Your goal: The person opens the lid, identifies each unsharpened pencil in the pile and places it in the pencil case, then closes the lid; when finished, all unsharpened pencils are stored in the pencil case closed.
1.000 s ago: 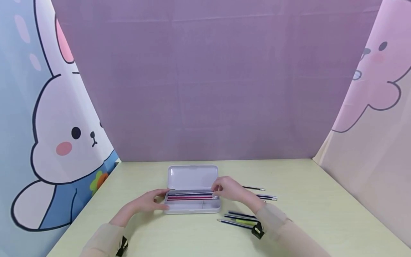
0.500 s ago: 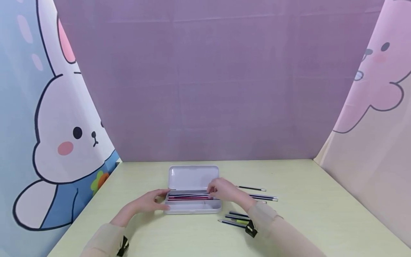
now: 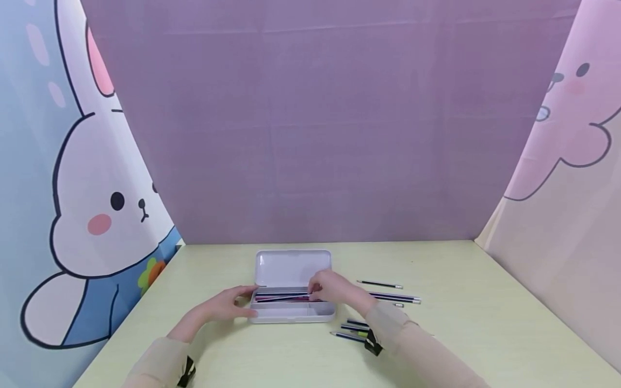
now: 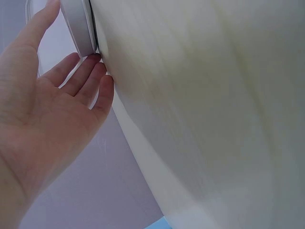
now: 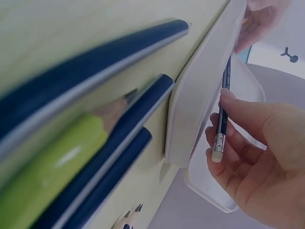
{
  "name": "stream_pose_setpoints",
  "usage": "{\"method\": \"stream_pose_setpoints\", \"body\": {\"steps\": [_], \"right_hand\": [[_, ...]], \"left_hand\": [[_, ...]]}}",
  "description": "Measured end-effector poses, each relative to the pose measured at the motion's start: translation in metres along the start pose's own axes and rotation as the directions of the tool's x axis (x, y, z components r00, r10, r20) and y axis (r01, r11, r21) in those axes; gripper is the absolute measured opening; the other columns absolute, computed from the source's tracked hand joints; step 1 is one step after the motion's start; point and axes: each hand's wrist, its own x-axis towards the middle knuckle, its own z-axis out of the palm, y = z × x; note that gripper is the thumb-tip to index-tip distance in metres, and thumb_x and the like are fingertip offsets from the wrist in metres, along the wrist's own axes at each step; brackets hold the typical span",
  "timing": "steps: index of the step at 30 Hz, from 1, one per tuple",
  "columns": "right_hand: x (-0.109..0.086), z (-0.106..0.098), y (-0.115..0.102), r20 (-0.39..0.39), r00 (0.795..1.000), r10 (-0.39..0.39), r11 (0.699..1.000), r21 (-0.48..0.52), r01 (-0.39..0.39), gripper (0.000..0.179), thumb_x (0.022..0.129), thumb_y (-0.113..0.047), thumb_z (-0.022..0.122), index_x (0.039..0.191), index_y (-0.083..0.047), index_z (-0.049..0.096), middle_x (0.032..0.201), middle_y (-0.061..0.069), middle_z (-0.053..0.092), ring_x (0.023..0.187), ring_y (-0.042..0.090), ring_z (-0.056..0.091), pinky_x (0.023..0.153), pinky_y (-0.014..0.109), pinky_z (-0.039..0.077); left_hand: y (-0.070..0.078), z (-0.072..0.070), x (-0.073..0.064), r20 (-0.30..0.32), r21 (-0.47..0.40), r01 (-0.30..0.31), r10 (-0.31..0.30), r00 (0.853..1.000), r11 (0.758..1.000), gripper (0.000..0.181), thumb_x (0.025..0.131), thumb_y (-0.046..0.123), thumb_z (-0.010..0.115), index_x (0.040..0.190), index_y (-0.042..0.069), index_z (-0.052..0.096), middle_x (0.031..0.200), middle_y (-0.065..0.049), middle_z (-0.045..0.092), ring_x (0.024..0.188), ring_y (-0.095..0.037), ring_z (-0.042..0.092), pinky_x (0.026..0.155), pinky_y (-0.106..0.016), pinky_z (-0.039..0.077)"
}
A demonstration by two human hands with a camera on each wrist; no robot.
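A white pencil case (image 3: 278, 320) lies open on the table, its lid (image 3: 293, 267) tipped back. Several dark and reddish pencils (image 3: 271, 294) lie in its long rear compartment. At the left end, my left hand (image 3: 225, 304) grips the case, thumb at the front corner and fingers toward the back. Between thumb and fingers, my right hand (image 3: 335, 286) pinches a dark pencil (image 5: 222, 121) near its white eraser. That pencil slants over the compartment, its far end hidden behind the case wall in the right wrist view.
Right of the case lie more pencils (image 3: 395, 297), with a single pencil (image 3: 380, 284) behind them. Nearer, under the right forearm, are several dark pencils (image 3: 355, 327) and a lime-green pencil (image 5: 52, 176). A purple backdrop (image 3: 310, 134) rises at the table's far edge.
My right hand has moved left over the case, bringing the pinched pencil further across the compartment at a slant. The left hand keeps its grip on the case.
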Motion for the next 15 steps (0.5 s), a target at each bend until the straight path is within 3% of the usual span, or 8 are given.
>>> {"method": "stream_pose_setpoints", "body": {"steps": [15], "right_hand": [[0.0037, 0.0081, -0.0008, -0.015, 1.0, 0.01, 1.0, -0.021, -0.01, 0.004, 0.083, -0.009, 0.07, 0.079, -0.007, 0.071, 0.077, -0.002, 0.068, 0.069, 0.004, 0.055, 0.065, 0.017, 0.048]], "left_hand": [[0.0047, 0.0, -0.0014, 0.006, 0.021, -0.002, 0.002, 1.0, 1.0, 0.076, 0.08, 0.039, 0.072, 0.138, 0.0, 0.042, 0.135, -0.022, 0.049, 0.122, -0.038, 0.047, 0.1, -0.052, 0.043]]}}
